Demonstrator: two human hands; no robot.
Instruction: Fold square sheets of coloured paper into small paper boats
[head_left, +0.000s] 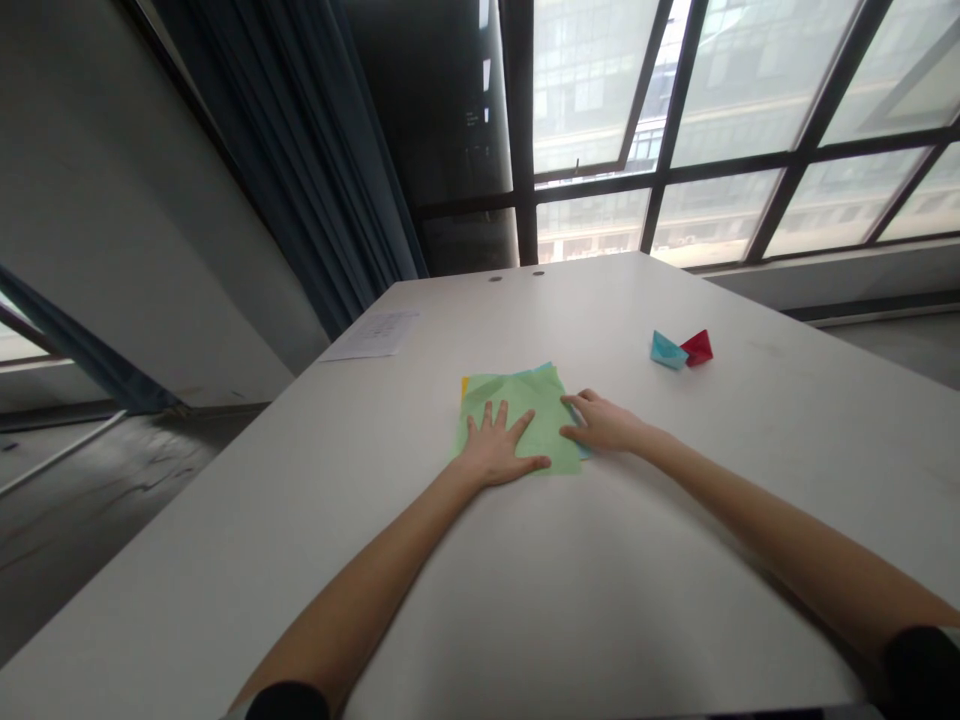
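Observation:
A light green paper sheet [525, 400] lies on top of a small stack of coloured sheets on the white table [600, 600]; a yellow edge shows at the stack's left and a blue edge at its right. My left hand [496, 448] lies flat on the green sheet's near left part, fingers spread. My right hand [602, 422] rests at the sheet's right edge, fingers bent, fingertips touching the paper's edge.
A folded blue paper boat [666, 351] and a folded red paper boat [698, 347] sit side by side at the right, beyond my right hand. A white printed sheet [373, 334] lies at the table's far left corner. Windows and a dark curtain stand behind the table.

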